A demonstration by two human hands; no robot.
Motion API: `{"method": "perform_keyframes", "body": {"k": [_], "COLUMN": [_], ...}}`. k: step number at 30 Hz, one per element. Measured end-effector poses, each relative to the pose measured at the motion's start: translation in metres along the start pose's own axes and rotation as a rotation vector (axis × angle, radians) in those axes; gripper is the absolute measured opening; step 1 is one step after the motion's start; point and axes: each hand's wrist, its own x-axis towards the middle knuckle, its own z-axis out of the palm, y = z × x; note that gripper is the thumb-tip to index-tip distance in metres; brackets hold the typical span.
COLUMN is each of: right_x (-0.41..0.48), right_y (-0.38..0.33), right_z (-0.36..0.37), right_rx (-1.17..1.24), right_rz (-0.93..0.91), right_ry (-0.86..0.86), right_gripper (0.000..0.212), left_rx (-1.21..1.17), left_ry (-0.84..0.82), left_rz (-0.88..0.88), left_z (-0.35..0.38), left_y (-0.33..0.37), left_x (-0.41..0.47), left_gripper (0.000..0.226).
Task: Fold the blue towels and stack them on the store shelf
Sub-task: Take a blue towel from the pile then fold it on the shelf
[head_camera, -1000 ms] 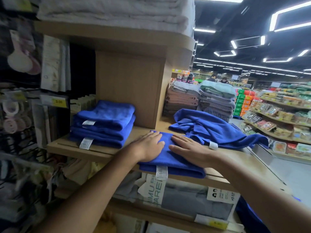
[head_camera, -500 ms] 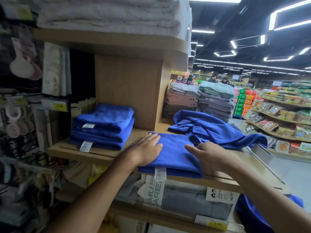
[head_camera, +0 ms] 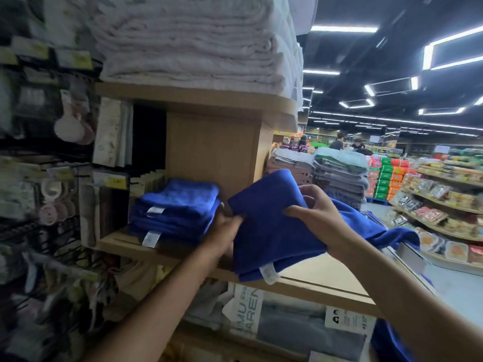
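Folded blue towel (head_camera: 271, 231) held up between both hands over the front edge of the wooden shelf (head_camera: 321, 270), tilted, far corner highest. Its white label (head_camera: 269, 274) hangs at the lower edge, level with the shelf front; cannot tell whether cloth touches wood there.

Left hand (head_camera: 224, 228): blurred, fingers curled around the towel's left edge, grasping it. Hand sits between the held towel and the stack of folded blue towels (head_camera: 180, 202), just beside the stack.

Right hand (head_camera: 313, 212): grasping the towel's right side, thumb on the near face, fingers curled over the upper edge.

Stack of folded blue towels lies toward the shelf's left end, against the wooden back panel, two white labels facing front.

Loose blue towel (head_camera: 392, 232): unfolded, heaped at the shelf's right end, behind the right hand and wrist.

Upper shelf carries a pile of white towels (head_camera: 188, 43). Grey and brown towel stacks (head_camera: 337, 176) stand farther back.
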Motion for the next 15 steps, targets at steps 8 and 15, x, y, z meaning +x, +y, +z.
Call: {"method": "perform_keyframes", "body": {"k": [8, 15], "right_x": [0.028, 0.080], "right_y": [-0.064, -0.074], "right_z": [0.000, 0.073], "right_rx": [0.171, 0.493], "right_rz": [-0.071, 0.188], "right_ry": [-0.055, -0.250], "right_gripper": [0.024, 0.005], "left_rx": [-0.283, 0.080], "left_ry": [-0.209, 0.115], "left_rz": [-0.286, -0.029], "left_z": [-0.043, -0.111], "left_y": [0.057, 0.137], "left_x": [0.003, 0.071], "left_gripper": [0.034, 0.011]}}
